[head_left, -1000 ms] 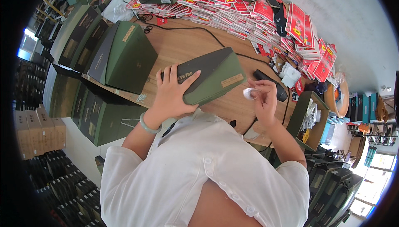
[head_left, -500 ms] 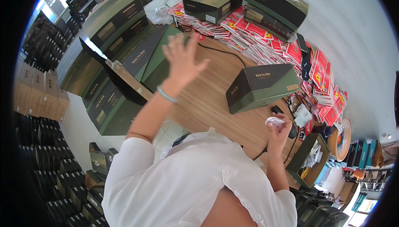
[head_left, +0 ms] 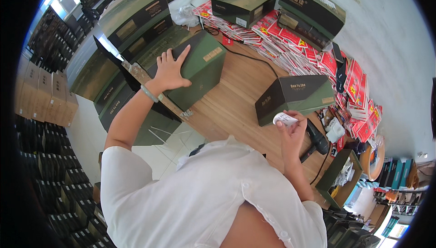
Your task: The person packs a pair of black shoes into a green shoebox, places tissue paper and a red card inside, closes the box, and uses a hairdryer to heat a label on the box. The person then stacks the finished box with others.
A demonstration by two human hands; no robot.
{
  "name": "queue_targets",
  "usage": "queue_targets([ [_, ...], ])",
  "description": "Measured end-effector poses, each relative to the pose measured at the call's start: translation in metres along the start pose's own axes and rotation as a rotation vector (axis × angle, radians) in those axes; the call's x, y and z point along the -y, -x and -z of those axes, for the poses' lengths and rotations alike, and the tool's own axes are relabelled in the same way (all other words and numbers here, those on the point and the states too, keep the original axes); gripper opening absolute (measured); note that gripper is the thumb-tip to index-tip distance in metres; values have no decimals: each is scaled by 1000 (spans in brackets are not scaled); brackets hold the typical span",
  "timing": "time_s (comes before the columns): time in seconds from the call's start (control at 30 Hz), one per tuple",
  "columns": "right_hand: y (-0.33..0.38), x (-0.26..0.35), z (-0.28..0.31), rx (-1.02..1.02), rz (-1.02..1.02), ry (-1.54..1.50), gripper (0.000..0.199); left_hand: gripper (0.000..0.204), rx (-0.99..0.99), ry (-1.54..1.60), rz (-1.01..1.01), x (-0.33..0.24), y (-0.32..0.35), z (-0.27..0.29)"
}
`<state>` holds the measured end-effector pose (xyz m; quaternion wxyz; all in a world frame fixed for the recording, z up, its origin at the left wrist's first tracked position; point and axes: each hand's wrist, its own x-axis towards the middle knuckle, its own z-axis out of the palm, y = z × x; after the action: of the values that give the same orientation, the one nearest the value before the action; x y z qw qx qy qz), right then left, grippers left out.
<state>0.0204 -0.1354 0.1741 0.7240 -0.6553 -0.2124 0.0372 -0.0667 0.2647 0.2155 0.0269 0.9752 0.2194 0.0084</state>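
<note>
My left hand (head_left: pixel 169 72) lies with fingers spread on the top of a dark green box (head_left: pixel 200 73) at the table's left side. That box has a tan label on its side. Pinched in my right hand (head_left: pixel 293 132) is a small curled white label with dark print (head_left: pixel 284 119). Just beyond that hand, a second black and green box (head_left: pixel 297 96) stands on the wooden table (head_left: pixel 231 96). A black hair dryer (head_left: pixel 317 140) lies to the right of my right hand, its handle pointing toward me.
Red and white printed packets (head_left: pixel 290 53) are heaped along the back wall. Green boxes (head_left: pixel 245 4) stand on the heap, and more (head_left: pixel 136 19) are stacked at the left. A black cable (head_left: pixel 250 57) crosses the table. An open box of small items (head_left: pixel 338 177) sits at the lower right.
My left hand has come down and left from above the table onto the dark green box. My right hand, still pinching the label, has shifted left, and the hair dryer shows more fully.
</note>
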Motion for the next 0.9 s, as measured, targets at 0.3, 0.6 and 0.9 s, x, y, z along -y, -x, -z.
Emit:
queue_targets([
  [0.3,-10,16,-25,208,32,487,46,116,43,177,-514,-76,78,6],
  [0.6,6,-1,-19,298,-91,526,49,108,20,257,-588,-118,112,-11],
  [0.9,6,8,-18,375,-59,615,45,106,45,244,-590,-118,109,-10],
])
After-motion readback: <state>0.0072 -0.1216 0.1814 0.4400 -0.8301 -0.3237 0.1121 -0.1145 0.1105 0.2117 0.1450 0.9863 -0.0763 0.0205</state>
